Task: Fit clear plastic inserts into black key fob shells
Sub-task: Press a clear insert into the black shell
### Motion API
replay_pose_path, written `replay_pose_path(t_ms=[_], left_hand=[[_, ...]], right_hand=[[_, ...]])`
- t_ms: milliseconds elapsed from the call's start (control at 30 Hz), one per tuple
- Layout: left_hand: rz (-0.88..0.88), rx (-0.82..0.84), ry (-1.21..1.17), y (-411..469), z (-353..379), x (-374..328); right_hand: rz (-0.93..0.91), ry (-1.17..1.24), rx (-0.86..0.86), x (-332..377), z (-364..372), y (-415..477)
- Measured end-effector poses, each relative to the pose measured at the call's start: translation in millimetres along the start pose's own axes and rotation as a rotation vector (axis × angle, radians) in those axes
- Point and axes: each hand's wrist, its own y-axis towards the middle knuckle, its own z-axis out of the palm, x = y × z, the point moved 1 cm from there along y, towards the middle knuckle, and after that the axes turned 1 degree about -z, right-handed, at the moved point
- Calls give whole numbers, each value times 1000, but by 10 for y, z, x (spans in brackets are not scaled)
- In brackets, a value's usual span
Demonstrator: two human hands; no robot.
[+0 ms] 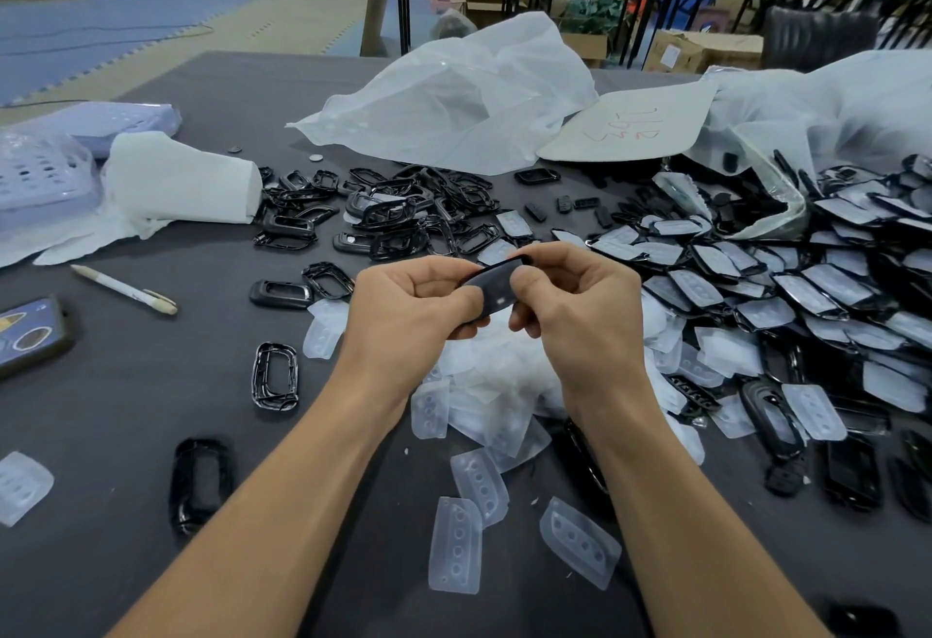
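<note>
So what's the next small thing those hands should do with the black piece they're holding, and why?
Probably a firm push with both thumbs along the black shell, to finish the fit. The left hand and right hand both pinch it, thumbs on its face, above the loose clear inserts; whether one is fully in is hidden.

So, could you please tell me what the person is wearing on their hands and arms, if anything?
Nothing that shows. The left hand and right hand are bare: no gloves, no visible rings. The left forearm and right forearm are uncovered down to the frame's bottom edge, with no sleeve, watch or bracelet in view.
</note>
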Motion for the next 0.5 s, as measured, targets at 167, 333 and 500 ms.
replay_pose_path(t_ms=[167, 333, 500], left_hand=[[-21, 16, -52, 3, -24, -12], [-83, 13, -170, -12, 16, -29], [-123, -25, -206, -29, 44, -13]], right_hand=[[32, 91, 45, 29, -9, 0], [97, 207, 89, 40, 11, 7], [86, 160, 73, 54, 7, 8]])
